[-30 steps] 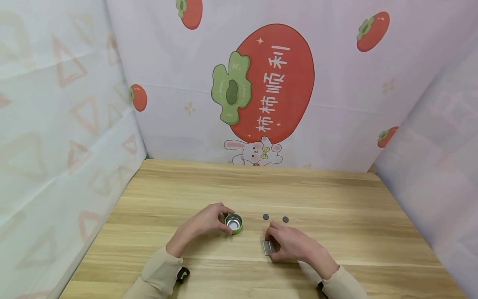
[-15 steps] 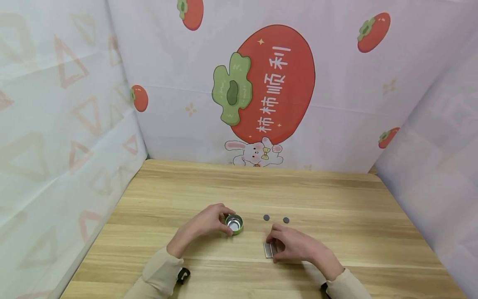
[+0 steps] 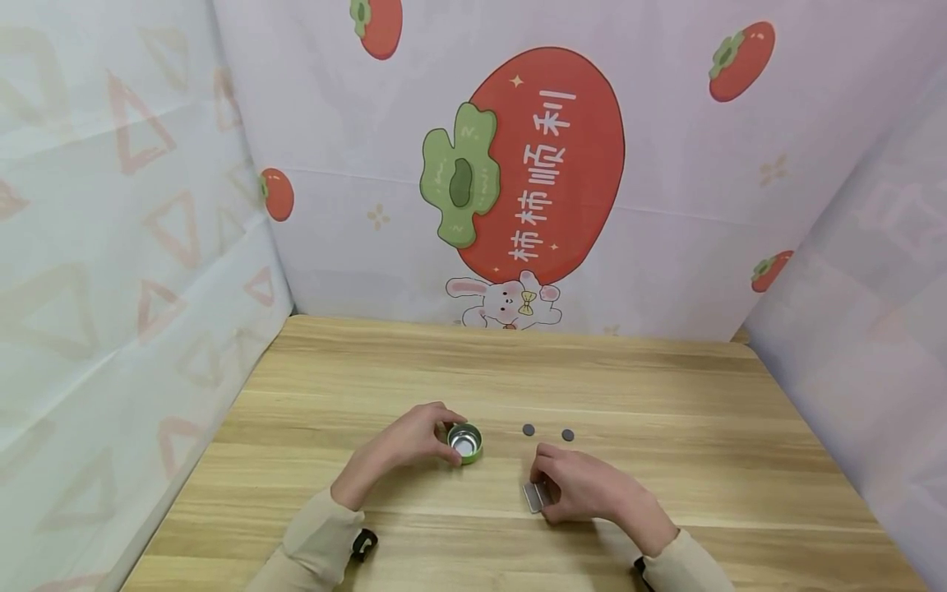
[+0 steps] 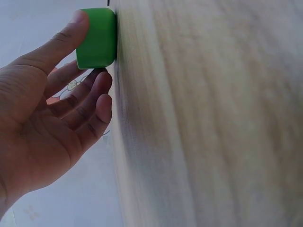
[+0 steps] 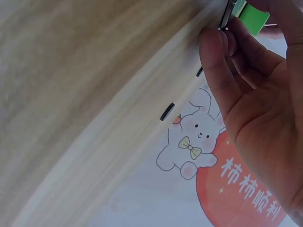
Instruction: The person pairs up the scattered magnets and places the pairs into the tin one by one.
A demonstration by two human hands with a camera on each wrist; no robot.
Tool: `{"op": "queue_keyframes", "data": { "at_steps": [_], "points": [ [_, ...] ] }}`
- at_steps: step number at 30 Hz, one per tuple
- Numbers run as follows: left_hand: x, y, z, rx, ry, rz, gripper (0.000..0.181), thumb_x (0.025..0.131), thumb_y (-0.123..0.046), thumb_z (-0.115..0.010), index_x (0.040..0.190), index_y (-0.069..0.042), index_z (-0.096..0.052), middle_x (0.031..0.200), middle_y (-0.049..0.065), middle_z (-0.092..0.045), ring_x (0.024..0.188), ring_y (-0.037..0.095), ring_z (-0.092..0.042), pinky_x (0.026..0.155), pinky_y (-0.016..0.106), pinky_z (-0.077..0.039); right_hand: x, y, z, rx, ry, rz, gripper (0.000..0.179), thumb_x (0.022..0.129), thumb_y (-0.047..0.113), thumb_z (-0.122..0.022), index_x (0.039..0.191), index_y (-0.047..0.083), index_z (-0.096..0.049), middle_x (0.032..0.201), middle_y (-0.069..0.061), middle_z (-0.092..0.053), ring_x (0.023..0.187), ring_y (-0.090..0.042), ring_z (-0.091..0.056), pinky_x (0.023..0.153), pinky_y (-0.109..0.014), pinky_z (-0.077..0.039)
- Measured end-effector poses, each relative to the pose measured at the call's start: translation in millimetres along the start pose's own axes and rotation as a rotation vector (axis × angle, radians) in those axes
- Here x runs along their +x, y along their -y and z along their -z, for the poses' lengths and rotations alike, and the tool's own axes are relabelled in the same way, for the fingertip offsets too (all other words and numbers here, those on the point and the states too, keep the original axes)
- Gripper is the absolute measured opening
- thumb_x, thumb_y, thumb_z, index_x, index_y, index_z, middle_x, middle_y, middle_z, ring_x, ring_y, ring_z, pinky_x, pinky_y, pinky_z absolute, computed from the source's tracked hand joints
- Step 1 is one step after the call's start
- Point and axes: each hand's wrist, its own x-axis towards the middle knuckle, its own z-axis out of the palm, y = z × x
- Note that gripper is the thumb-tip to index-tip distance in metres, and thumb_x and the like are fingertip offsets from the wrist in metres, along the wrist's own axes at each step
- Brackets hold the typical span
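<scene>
Far past the fingers of both hands stands the biggest thing, a pale cloth wall [image 3: 340, 255]. Next is the wooden bench [image 3: 370, 362], under the fingers, and it carries the small things. Then come the hands. The left hand [image 3: 407, 440] holds a green tin [image 4: 98, 40], with fingers on its far side and thumb on its near side. The right hand [image 3: 580, 485] has its fingers and thumb a little apart, with a flat grey piece [image 3: 533, 497] held between them. The tin is round and sits on the bench with its mouth up; the left fingers seem to be there to stop it from slipping. The grey piece is smaller and pokes out past the right fingers, toward the tin. I think it is held by its edges because it is so thin; I can't tell if it touches the bench. Smallest are one dark disc [image 3: 528, 429] and another dark disc [image 3: 567, 435], flat on the bench just beyond the right fingers, maybe placed there for easy reach.
</scene>
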Motion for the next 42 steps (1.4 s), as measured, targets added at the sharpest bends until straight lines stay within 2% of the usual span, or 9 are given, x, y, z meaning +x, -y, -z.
{"op": "queue_keyframes", "data": {
  "at_steps": [9,13,20,26,32,38,42],
  "points": [
    [0.3,-0.8,-0.2,0.000,0.000,-0.005,0.060,0.072,-0.024,-0.089,0.124,-0.004,-0.068,0.096,0.001,-0.063,0.083,0.011,-0.056,0.074,0.026,-0.047,-2.5,-1,-1,0.027,-0.010,-0.019,0.036,0.068,0.017,-0.079,0.098,0.019,-0.059,0.091,0.012,-0.046,0.071,0.003,-0.043,0.062,-0.016,-0.041],
    [0.4,0.2,-0.4,0.005,-0.003,-0.002,0.061,0.072,-0.025,-0.089,0.125,-0.004,-0.068,0.096,0.000,-0.063,0.083,0.010,-0.056,0.075,0.026,-0.047,-4.2,-2,-1,0.052,-0.024,-0.013,0.036,0.073,0.017,-0.077,0.103,0.020,-0.057,0.093,0.012,-0.049,0.075,0.002,-0.046,0.065,-0.016,-0.042],
    [-0.1,1.7,0.0,-0.001,-0.003,0.002,0.062,0.071,-0.025,-0.089,0.125,-0.004,-0.067,0.096,0.000,-0.063,0.083,0.010,-0.057,0.075,0.027,-0.047,-3.2,-6,-4,0.038,-0.043,0.029,0.034,0.082,0.017,-0.072,0.115,0.019,-0.065,0.098,0.012,-0.052,0.078,0.000,-0.049,0.068,-0.017,-0.044],
    [-0.3,0.8,0.6,-0.004,0.001,-0.008,0.061,0.072,-0.024,-0.089,0.125,-0.004,-0.068,0.095,0.000,-0.063,0.083,0.010,-0.056,0.075,0.026,-0.047,-5.1,-8,-2,0.134,-0.012,0.022,0.033,0.084,0.014,-0.073,0.115,0.019,-0.066,0.100,0.010,-0.052,0.078,-0.001,-0.050,0.067,-0.016,-0.044],
    [0.2,0.6,0.5,-0.006,0.003,-0.008,0.061,0.072,-0.023,-0.089,0.125,-0.003,-0.068,0.095,0.000,-0.062,0.082,0.010,-0.056,0.074,0.026,-0.047,-6.5,-11,-1,0.212,0.005,0.058,0.038,0.082,0.013,-0.076,0.118,0.020,-0.065,0.099,0.009,-0.051,0.079,-0.001,-0.049,0.068,-0.016,-0.045],
    [0.6,0.9,0.5,-0.006,0.003,-0.005,0.062,0.072,-0.024,-0.089,0.126,-0.003,-0.067,0.095,0.000,-0.062,0.083,0.010,-0.056,0.075,0.026,-0.047,-6.9,-13,-1,0.221,-0.006,0.096,0.037,0.081,0.013,-0.077,0.116,0.019,-0.066,0.099,0.008,-0.052,0.079,0.001,-0.048,0.066,-0.016,-0.045],
    [0.8,1.0,0.5,-0.005,0.006,-0.002,0.062,0.072,-0.024,-0.089,0.126,-0.003,-0.067,0.095,0.000,-0.062,0.083,0.011,-0.056,0.074,0.026,-0.047,-6.9,-12,-1,0.177,-0.009,0.074,0.036,0.082,0.017,-0.077,0.117,0.018,-0.067,0.102,0.010,-0.054,0.082,0.002,-0.050,0.069,-0.016,-0.045]
  ]
}}
